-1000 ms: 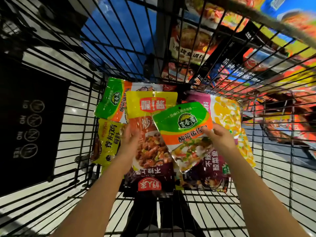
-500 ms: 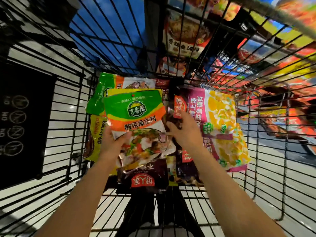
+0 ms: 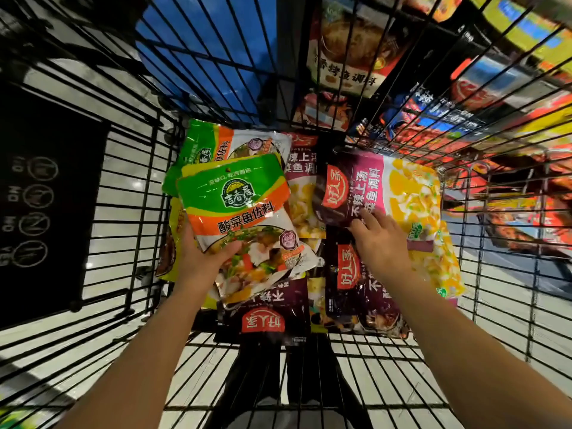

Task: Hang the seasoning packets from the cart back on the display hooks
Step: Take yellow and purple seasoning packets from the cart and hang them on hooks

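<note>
Right hand (image 3: 379, 243) shifted, packets (image 3: 408, 193) crowding cart (image 3: 133, 181)

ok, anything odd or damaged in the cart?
No damage or spills visible. The packets in the cart lie jumbled and overlapping; one purple packet is upside down. The left hand holds a green packet.

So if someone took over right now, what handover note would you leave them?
Left hand: grips the green-and-orange seasoning packet, with a yellow packet behind it, lifted above the pile.
Right hand: fingers on the purple-and-yellow packet; a firm grip isn't clear.
Cart: several more packets lie on its floor.
Done: nothing visibly hung.
Left: carry the packets to the display hooks and hang them all.
</note>
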`<state>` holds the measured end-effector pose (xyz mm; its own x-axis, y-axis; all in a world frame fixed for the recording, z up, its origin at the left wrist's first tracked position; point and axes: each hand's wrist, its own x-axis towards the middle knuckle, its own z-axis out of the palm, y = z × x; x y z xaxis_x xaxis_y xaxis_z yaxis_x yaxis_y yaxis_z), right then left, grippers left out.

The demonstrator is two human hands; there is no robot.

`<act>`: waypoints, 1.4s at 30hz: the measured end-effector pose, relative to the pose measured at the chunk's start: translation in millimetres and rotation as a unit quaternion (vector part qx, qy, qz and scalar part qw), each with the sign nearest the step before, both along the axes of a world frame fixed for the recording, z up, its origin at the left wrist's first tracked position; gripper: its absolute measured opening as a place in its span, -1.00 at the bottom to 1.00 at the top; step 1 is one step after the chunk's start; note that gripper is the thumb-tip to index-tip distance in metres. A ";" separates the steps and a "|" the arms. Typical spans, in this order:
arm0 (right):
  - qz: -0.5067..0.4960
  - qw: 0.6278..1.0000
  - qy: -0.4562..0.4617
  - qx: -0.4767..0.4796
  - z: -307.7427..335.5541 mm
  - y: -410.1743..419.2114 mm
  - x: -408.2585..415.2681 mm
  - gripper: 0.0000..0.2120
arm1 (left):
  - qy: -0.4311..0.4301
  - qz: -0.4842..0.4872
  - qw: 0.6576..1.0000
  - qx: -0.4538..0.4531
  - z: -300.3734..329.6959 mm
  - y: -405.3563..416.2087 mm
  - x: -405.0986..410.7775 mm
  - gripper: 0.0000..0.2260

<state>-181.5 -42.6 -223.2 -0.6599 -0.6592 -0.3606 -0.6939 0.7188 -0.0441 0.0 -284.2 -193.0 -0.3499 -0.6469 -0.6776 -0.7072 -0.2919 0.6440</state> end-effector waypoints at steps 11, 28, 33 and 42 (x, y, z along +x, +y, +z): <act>-0.186 0.961 -0.127 -0.160 109.1 -72.5 40.1 -0.87 | 0.077 -0.034 0.996 -0.033 9.4 8.8 -18.8 -0.37; -0.159 0.952 -0.261 -0.015 24.2 -75.3 28.7 -0.13 | 0.098 0.051 0.958 0.264 1.4 3.3 -16.7 0.07; -0.235 0.942 -0.238 -0.005 28.8 -99.6 55.9 -0.20 | 0.041 0.036 0.968 0.246 6.7 13.8 -28.0 0.07; -0.280 0.906 -0.304 -0.091 54.4 -101.0 58.5 -0.17 | 0.032 -0.013 0.990 0.139 15.8 6.3 -35.2 -0.51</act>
